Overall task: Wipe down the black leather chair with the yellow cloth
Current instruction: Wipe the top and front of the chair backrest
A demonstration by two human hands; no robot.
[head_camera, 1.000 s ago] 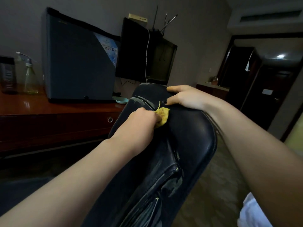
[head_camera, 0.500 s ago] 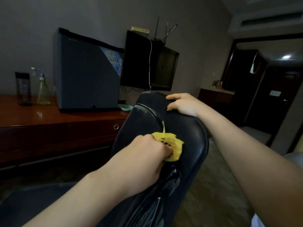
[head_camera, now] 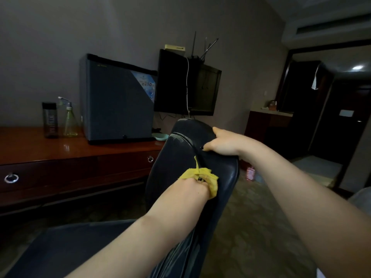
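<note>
The black leather chair [head_camera: 176,157] fills the middle of the view, its backrest rising toward the wall. My left hand [head_camera: 187,190] grips the bunched yellow cloth [head_camera: 208,178] and presses it against the backrest, partway down. A thin strip of cloth sticks up from the bunch. Higher up, my right hand [head_camera: 226,143] holds the backrest's top right edge, thumb on the front, fingers wrapped behind and hidden. The chair's seat [head_camera: 66,249] shows dark at the lower left.
A red-brown wooden desk [head_camera: 60,149] stands left of the chair, carrying a small grey fridge [head_camera: 118,101], a dark bottle [head_camera: 50,119], a spray bottle [head_camera: 69,119] and a pale dish [head_camera: 159,136]. A television [head_camera: 188,83] hangs on the wall. Patterned carpet and a dark doorway lie right.
My left hand has wiped the yellow cloth down the backrest, away from my right hand. The right hand keeps its hold on the top edge. The camera has tilted up.
</note>
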